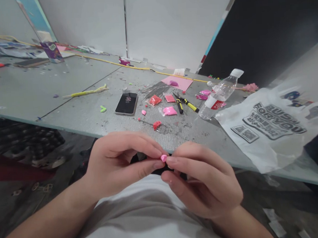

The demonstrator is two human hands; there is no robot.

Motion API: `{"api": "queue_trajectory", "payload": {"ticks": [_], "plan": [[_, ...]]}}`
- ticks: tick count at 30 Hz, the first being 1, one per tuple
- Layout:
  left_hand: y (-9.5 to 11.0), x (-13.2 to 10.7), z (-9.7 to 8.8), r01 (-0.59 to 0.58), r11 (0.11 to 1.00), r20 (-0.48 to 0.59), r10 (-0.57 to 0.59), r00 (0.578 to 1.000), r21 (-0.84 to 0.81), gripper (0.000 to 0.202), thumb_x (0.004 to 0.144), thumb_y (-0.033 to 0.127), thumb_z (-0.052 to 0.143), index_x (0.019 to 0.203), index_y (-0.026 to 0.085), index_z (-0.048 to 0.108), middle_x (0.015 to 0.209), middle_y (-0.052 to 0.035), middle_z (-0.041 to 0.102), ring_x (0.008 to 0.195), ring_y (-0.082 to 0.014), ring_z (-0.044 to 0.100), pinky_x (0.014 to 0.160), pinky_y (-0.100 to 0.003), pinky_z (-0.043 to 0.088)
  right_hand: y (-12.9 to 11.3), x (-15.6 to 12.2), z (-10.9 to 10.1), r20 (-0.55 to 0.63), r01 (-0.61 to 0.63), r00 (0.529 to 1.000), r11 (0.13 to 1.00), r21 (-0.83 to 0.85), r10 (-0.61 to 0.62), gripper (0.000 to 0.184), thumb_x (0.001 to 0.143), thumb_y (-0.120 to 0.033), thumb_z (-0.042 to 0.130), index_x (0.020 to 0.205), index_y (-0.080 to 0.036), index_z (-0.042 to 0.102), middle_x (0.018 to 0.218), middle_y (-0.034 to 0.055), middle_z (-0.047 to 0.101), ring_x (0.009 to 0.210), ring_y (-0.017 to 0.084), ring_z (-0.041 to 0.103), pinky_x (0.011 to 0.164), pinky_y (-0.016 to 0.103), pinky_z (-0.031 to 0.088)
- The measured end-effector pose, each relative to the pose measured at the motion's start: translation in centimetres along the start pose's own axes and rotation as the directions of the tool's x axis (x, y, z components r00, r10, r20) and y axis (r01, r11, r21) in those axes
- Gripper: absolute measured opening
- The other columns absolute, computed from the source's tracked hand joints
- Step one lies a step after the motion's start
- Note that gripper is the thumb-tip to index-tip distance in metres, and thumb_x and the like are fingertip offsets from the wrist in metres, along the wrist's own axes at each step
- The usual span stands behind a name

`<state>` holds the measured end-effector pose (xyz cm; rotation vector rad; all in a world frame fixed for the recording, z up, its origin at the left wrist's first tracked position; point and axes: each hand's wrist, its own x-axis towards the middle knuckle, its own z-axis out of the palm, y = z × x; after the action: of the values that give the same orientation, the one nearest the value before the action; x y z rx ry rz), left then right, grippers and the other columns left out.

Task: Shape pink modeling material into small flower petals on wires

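Observation:
In front of my body, my left hand [123, 159] is closed, pinching a small pink lump of modelling clay [164, 158] between thumb and forefinger. The forefinger of my right hand [206, 180] touches the lump's right side. Its thumb sits lower, apart from that fingertip, so the hand is open. On the table beyond my hands lies a red clay piece [157, 125] with a thin dark wire loop. A loose pink bit [144, 112] and clear packets of pink clay [169, 111] and orange-red clay [155, 100] are farther back.
A phone [126, 103] lies left of the packets. Pliers with yellow-black handles [189, 104] are at their right. A plastic bottle [219, 95] stands beside a white plastic bag [272, 126] overhanging the table edge. A yellow-green twisted strand [87, 91] lies at left.

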<state>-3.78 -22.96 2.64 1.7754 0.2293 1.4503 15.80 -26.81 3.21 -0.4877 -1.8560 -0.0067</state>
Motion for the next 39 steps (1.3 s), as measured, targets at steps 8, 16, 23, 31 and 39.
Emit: {"api": "queue_trajectory", "payload": {"ticks": [8, 16, 23, 31, 39], "plan": [[-0.9, -0.3, 0.0, 0.082, 0.978, 0.013, -0.081, 0.997, -0.192, 0.019, 0.084, 0.004, 0.086, 0.096, 0.019, 0.082, 0.086, -0.0057, 0.082, 0.08, -0.0168, 0.078, 0.074, -0.025, 0.066, 0.0, 0.0, 0.1, -0.004, -0.009, 1.0, 1.0, 0.022, 0.009, 0.026, 0.087, 0.0, 0.072, 0.11, -0.011, 0.076, 0.09, 0.0067, 0.078, 0.07, 0.013, 0.071, 0.06, 0.023, 0.065], [-1.9, -0.7, 0.1, 0.076, 0.962, 0.037, -0.069, 0.997, -0.262, 0.017, 0.088, 0.01, 0.085, 0.101, 0.021, 0.084, 0.088, -0.0063, 0.082, 0.078, -0.0171, 0.078, 0.075, -0.028, 0.065, -0.2, 0.2, 0.3, -0.013, -0.022, 1.0, 1.0, 0.018, 0.023, 0.023, 0.086, 0.004, 0.071, 0.103, -0.011, 0.075, 0.088, 0.0062, 0.077, 0.073, 0.013, 0.074, 0.065, 0.022, 0.066], [-2.4, -0.8, 0.1, 0.074, 0.94, 0.071, -0.053, 0.996, -0.332, 0.014, 0.089, 0.013, 0.086, 0.1, 0.021, 0.085, 0.091, -0.0063, 0.083, 0.079, -0.0182, 0.08, 0.073, -0.028, 0.066, -0.8, -0.1, 0.2, -0.015, -0.007, 1.0, 0.999, -0.035, 0.006, 0.016, 0.091, 0.0, 0.07, 0.102, -0.011, 0.074, 0.086, 0.0038, 0.075, 0.073, 0.012, 0.073, 0.063, 0.023, 0.066], [-2.7, -0.7, 0.5, 0.054, 0.908, 0.104, -0.012, 0.994, -0.415, 0.014, 0.088, 0.016, 0.088, 0.101, 0.019, 0.084, 0.086, -0.0044, 0.082, 0.072, -0.0155, 0.078, 0.067, -0.024, 0.064, -2.2, -1.2, -0.1, 0.03, -0.063, 0.997, 0.981, -0.185, 0.069, 0.03, 0.092, -0.008, 0.08, 0.117, -0.022, 0.073, 0.093, -0.0021, 0.076, 0.079, 0.013, 0.077, 0.07, 0.025, 0.071], [-3.1, -1.3, 0.5, 0.078, 0.918, 0.069, -0.055, 0.996, -0.389, 0.012, 0.087, 0.023, 0.09, 0.097, 0.021, 0.084, 0.083, -0.0054, 0.08, 0.071, -0.0166, 0.075, 0.065, -0.027, 0.062, -1.8, -0.8, -0.4, 0.092, -0.138, 0.984, 0.98, -0.146, 0.153, 0.05, 0.091, -0.01, 0.079, 0.134, -0.034, 0.069, 0.094, -0.0016, 0.076, 0.077, 0.016, 0.077, 0.07, 0.029, 0.07]]}}
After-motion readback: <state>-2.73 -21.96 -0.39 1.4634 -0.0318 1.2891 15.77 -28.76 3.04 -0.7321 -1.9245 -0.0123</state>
